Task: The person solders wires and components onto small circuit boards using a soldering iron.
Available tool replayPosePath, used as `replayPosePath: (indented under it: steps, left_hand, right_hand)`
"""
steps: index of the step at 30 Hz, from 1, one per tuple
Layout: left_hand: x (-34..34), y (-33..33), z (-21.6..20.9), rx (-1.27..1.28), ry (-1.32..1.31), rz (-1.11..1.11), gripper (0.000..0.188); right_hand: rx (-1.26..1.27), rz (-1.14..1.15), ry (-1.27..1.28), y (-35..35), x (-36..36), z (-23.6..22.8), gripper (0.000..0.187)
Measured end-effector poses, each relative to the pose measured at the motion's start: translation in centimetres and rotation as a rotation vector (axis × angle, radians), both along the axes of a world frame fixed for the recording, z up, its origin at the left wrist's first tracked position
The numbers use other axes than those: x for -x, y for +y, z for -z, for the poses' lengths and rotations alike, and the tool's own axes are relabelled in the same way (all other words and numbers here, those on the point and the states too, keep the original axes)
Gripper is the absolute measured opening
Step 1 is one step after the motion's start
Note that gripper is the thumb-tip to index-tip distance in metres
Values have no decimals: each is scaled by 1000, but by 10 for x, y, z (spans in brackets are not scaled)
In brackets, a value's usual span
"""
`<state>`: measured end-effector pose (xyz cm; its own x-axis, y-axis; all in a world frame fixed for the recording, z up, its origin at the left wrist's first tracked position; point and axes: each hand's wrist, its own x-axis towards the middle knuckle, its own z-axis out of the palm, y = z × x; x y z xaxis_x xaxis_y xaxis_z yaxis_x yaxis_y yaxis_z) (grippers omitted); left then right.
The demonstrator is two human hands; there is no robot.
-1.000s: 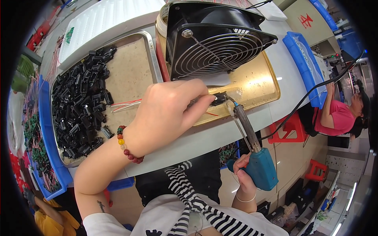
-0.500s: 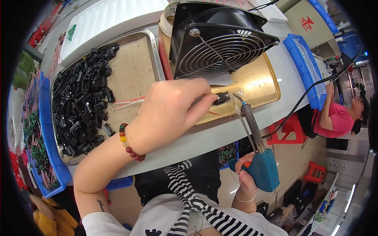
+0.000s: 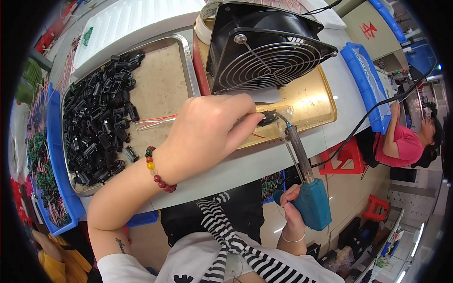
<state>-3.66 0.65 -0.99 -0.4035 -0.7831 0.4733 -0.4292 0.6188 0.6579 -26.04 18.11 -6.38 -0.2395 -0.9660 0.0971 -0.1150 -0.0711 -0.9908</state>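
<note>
My left hand pinches a small black plastic part between thumb and fingers, over the near side of the gold-coloured tray. Red and white wires stick out on the other side of this hand; whether they join the part is hidden. In my right hand is a teal-handled soldering gun, its fingers wrapped round the grip and trigger. The gun's bent tip meets the right end of the black part, with a thin feed tube alongside the barrel.
A black fan with a wire guard stands on the gold tray. At left, a metal tray holds a heap of black plastic housings. Blue bins flank the table. A black cable crosses at right, where a person sits.
The soldering gun's tip has moved left, from just beside the black part to contact with its end. My left hand keeps its pinch, nearly still.
</note>
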Motion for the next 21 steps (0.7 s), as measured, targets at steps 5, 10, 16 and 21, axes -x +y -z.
replayPosePath:
  steps: [5,10,16,21]
  left_hand:
    - [1,0,0,5,17,1,11]
    - [2,0,0,13,6,1,11]
    - [1,0,1,18,10,-5,11]
    - [1,0,0,-3,5,-2,12]
  right_hand:
    - [47,-23,-31,4,11,10,32]
    - [65,-10,3,3,9,13,36]
    - [-36,-68,-163,-5,-4,-8,36]
    - [10,-76,-155,-8,-5,-11,39]
